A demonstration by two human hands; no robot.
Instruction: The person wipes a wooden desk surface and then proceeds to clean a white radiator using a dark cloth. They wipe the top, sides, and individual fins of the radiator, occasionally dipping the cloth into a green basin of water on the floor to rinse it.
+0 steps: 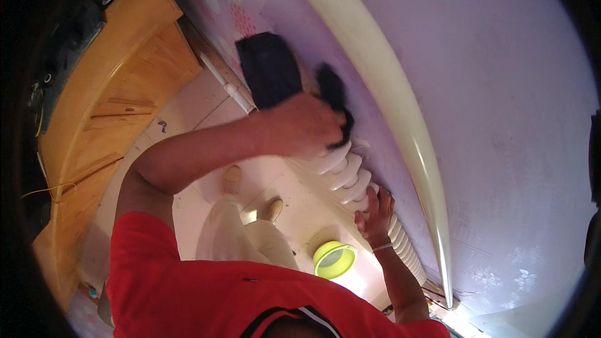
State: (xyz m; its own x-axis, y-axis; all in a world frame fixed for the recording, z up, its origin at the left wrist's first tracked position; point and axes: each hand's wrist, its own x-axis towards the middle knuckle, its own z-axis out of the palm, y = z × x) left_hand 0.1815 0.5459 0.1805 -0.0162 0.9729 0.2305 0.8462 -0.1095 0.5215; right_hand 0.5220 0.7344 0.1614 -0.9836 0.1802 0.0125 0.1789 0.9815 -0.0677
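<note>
My left hand (307,124) grips a black cloth (270,70), which is blurred and hangs out past the fingers on both sides. That hand is over the upper part of a white ribbed radiator (350,176) along the wall; whether it touches the fins is hidden. Lower along the same radiator, my right hand (375,213) rests on the tops of the fins with its fingers apart, a thin band round the wrist. A yellow-green plastic basin (335,260) stands on the tiled floor beside my legs, and its inside looks greyish.
A thick cream pipe (399,70), bent by the lens, runs along the purple wall (497,103) above the radiator. A thin white pipe (230,87) lies low by the wall. Left is a wooden cabinet (127,84) with dark objects on top and a yellow cord (58,188).
</note>
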